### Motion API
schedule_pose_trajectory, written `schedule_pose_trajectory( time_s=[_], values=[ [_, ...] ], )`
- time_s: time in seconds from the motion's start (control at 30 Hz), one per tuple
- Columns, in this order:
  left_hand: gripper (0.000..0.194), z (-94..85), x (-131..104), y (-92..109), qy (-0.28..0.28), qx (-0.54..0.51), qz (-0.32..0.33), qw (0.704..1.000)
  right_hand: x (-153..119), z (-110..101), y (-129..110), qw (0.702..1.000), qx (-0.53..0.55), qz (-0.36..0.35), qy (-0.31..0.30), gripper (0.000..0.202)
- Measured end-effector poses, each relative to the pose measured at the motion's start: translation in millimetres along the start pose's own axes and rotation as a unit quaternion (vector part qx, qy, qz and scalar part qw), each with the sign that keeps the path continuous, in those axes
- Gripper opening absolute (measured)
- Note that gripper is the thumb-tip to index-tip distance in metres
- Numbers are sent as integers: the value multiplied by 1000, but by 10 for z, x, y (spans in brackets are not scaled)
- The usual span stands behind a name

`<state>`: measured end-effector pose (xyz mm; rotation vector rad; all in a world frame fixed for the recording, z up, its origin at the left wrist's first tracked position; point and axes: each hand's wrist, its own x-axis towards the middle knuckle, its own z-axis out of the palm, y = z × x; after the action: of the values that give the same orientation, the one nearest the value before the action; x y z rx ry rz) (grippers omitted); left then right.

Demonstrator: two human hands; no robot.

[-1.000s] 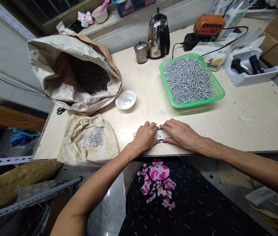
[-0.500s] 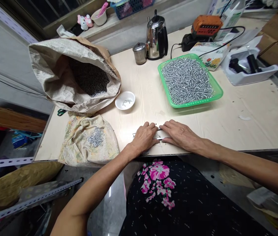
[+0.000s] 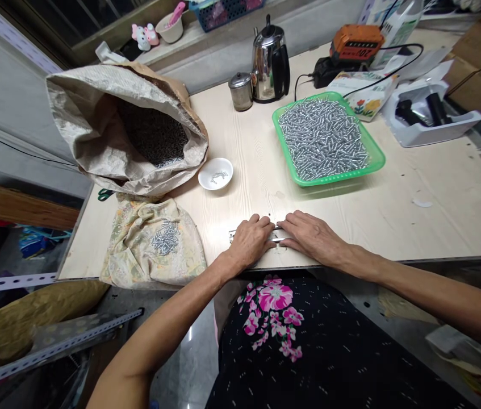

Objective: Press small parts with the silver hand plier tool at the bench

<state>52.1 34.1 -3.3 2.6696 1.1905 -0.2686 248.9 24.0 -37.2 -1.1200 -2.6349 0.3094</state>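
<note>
Close to the table's front edge, my left hand (image 3: 252,240) and my right hand (image 3: 313,237) face each other with fingers closed over a flat metal piece (image 3: 276,240). Only its bright strip and dark upper edge show between them, and my fingers hide the rest. A marked end pokes out left of my left hand. On the left, a patterned cloth (image 3: 132,264) bears a small heap of short metal pins (image 3: 166,237). Beyond my left hand stands a white bowl (image 3: 204,177) with a few pins in it. A green tray (image 3: 304,183), heaped with such pins, lies beyond my right hand.
A big open sack (image 3: 91,153) of dark small pieces leans at the left, with green-handled scissors (image 3: 104,195) by it. Along the back stand a metal canister (image 3: 241,94), a kettle (image 3: 269,65) and an orange battery (image 3: 356,45). A white container (image 3: 430,136) sits at right.
Both hands have stayed at the metal piece, with only a slight shift of the fingers. A little more of its marked left end shows. The pins, bowl and tray look unmoved.
</note>
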Motion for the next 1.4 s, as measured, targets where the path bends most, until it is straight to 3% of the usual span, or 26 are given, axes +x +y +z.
schedule_pose_trajectory(
  time_s=[0.37, 0.97, 1.4],
  values=[
    [25, 51, -23, -4, 4, -11, 2, 1000, -36, 57, -50, 1000, -18, 2, 21, 14],
    [21, 139, -12, -30, 8, -73, 27, 997, -39, 142, -130, 999, -6, 2, 42, 26],
    [17, 166, -43, 21, 42, -48, 5, 998, -69, 203, -107, 998, -35, -6, 55, 23]
  ],
)
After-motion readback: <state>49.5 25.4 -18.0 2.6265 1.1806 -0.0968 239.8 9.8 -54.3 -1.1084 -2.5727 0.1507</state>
